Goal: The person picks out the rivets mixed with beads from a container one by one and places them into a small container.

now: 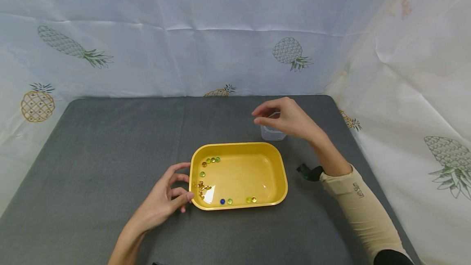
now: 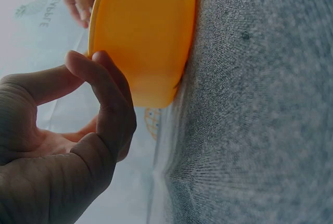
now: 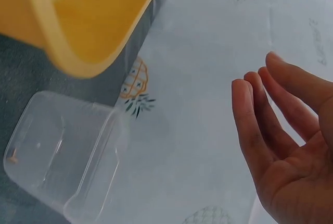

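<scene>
Left hand (image 1: 162,199) pinches rim of yellow tray (image 1: 239,177); marbles (image 1: 229,201) lie inside. Right hand (image 1: 285,117) holds nothing, fingers loosely bent, clear container (image 1: 272,134) below it.

In the left wrist view we read "APPLE" (image 2: 52,9), turned on its side, on the pale cloth (image 2: 130,182) behind the counter; the word's first letters are too blurred for us to be certain. It stands beside a printed pineapple (image 2: 31,8). In the head view we find dark lettering (image 1: 358,190) on the beige sleeve (image 1: 362,212) of the person's right arm: it appears upside down and seems to start with "Less", its ending too small to confirm. More letters, illegible to us, stand on the cloth, cropped at the head view's top edge and faint in the right wrist view.
</scene>
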